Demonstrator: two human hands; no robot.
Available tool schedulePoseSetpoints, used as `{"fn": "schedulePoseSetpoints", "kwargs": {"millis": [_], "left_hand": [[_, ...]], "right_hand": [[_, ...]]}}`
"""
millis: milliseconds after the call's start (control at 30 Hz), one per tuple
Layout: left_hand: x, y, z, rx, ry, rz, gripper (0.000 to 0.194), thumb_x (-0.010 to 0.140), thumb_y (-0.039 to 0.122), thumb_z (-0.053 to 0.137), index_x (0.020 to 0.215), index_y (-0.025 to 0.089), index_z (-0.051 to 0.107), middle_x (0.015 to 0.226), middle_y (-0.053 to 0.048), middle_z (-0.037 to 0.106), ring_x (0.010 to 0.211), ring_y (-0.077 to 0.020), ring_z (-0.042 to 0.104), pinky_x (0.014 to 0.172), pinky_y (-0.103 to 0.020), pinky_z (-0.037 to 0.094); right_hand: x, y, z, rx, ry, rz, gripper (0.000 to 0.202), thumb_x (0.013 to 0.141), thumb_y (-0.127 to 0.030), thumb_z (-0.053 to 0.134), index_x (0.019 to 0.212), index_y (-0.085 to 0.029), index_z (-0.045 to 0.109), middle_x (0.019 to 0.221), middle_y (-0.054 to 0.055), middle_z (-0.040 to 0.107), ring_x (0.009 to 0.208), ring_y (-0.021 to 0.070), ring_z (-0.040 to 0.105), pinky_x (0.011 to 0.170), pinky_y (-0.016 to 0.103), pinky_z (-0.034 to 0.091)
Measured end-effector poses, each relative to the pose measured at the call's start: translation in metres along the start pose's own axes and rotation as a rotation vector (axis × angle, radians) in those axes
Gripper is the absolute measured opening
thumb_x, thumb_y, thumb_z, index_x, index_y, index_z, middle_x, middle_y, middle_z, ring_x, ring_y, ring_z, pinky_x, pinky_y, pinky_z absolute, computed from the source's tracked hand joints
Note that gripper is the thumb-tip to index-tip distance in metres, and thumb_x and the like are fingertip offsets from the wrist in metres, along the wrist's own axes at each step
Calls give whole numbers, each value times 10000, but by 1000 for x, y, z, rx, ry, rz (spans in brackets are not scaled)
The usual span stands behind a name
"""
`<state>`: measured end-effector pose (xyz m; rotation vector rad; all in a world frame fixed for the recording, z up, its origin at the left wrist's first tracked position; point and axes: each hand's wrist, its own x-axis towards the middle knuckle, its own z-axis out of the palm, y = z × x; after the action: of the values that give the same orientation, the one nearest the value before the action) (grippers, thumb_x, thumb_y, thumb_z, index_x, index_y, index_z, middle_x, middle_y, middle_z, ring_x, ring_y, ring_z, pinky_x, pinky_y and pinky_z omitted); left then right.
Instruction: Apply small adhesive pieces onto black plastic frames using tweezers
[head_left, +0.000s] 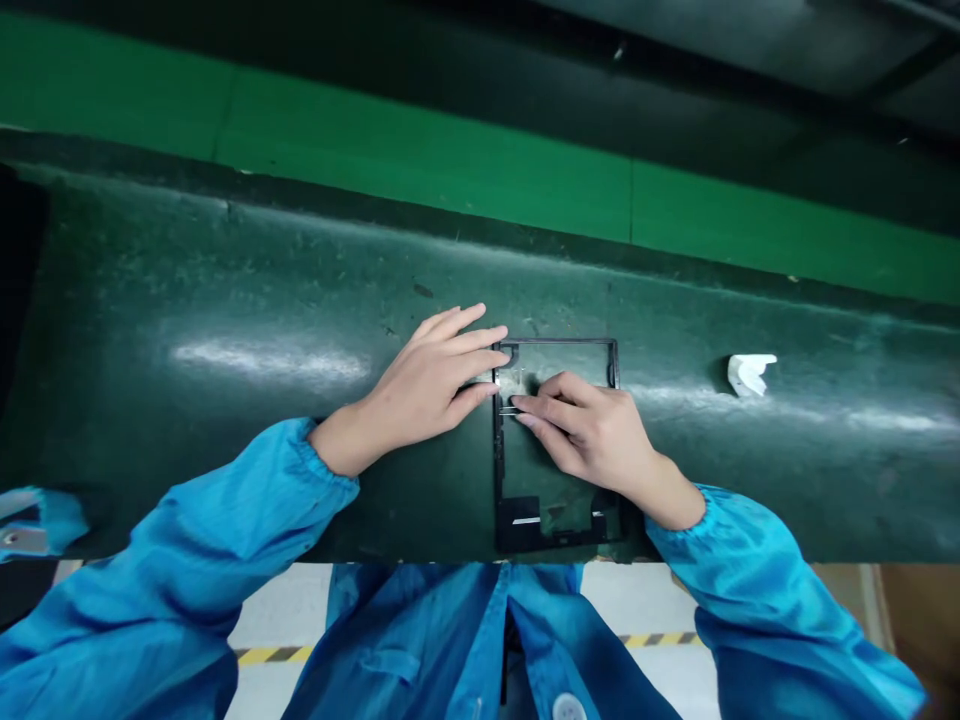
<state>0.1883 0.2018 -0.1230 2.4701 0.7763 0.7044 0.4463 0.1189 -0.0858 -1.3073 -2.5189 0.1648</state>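
Observation:
A thin black rectangular frame (525, 537) lies flat on the green work surface, a wider panel along its near end. The fingers of my left hand (431, 380) are spread, and some of their tips rest at the frame's upper left edge. Inside the frame, my right hand (592, 430) pinches a small, thin metal piece (508, 410) between thumb and forefinger. This piece points left and meets the frame's left side. Most of it is hidden by my fingers, so its kind cannot be made out.
A small crumpled white piece (748, 374) sits to the right on the green table (247, 290). A blue band with a metal plate (34, 525) is at the table's left front edge. Along the back runs a raised green panel (420, 150).

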Motion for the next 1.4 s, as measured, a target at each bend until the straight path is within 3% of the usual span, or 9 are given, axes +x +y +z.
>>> {"fn": "schedulePoseSetpoints", "kwargs": {"millis": [233, 467, 567, 767, 967, 1100, 1233, 1400], "left_hand": [[-1, -1, 1, -14, 17, -7, 338, 1062, 209, 507, 1337, 195, 703, 1504, -52, 664, 1545, -353, 461, 1267, -633, 382], [-1, 2, 1, 1, 16, -24, 449, 1032, 177, 502, 1473, 158, 583, 1499, -100, 661, 1551, -334, 459, 1277, -610, 388], [-2, 5, 1, 4, 32, -68, 459, 1033, 196, 497, 1484, 144, 560, 1487, -129, 659, 1533, -318, 488, 1284, -581, 396], [-2, 11, 2, 28, 45, -31, 463, 1015, 140, 483, 1472, 139, 561, 1467, -117, 670, 1539, -315, 480, 1296, -574, 388], [-2, 13, 1, 0, 28, -96, 508, 1032, 256, 542, 1524, 135, 504, 1529, -147, 621, 1542, -322, 472, 1298, -574, 375], [-3, 12, 3, -27, -2, -117, 665, 1014, 378, 641, 1597, 166, 402, 1537, -137, 621, 1565, -335, 431, 1313, -587, 333], [-3, 12, 4, -2, -23, -116, 740, 981, 486, 712, 1595, 201, 412, 1584, -146, 569, 1575, -350, 414, 1318, -594, 322], [-5, 13, 4, -1, -7, -125, 698, 986, 462, 709, 1578, 212, 435, 1572, -136, 578, 1571, -344, 424, 1314, -602, 326]], "right_hand": [[6, 2, 1, -38, 62, 19, 247, 1024, -332, 668, 1226, -229, 766, 976, 21, 709, 782, 106, 666, 648, 249, 482], [20, 8, 0, -110, 94, 65, 247, 1039, -349, 639, 1207, -229, 774, 968, 25, 726, 751, 113, 650, 638, 265, 461], [22, 10, 4, -79, 89, 49, 230, 1034, -344, 648, 1189, -238, 781, 960, 19, 723, 756, 112, 658, 638, 267, 463], [17, 13, 6, 20, 118, 45, 218, 1014, -316, 685, 1192, -230, 778, 945, 22, 717, 814, 119, 702, 679, 256, 524], [11, 14, 0, -11, 121, 71, 226, 1008, -320, 693, 1194, -227, 781, 954, 27, 732, 800, 120, 710, 653, 253, 526], [9, 19, -2, -14, 159, 89, 221, 996, -298, 712, 1192, -224, 781, 959, 26, 730, 799, 119, 705, 658, 255, 531], [7, 27, -9, -44, 204, 187, 204, 995, -321, 714, 1167, -246, 795, 956, 21, 745, 753, 111, 683, 632, 256, 522], [4, 38, -17, -32, 278, 329, 203, 989, -356, 721, 1132, -246, 814, 906, 31, 724, 737, 125, 675, 567, 260, 490]]}}
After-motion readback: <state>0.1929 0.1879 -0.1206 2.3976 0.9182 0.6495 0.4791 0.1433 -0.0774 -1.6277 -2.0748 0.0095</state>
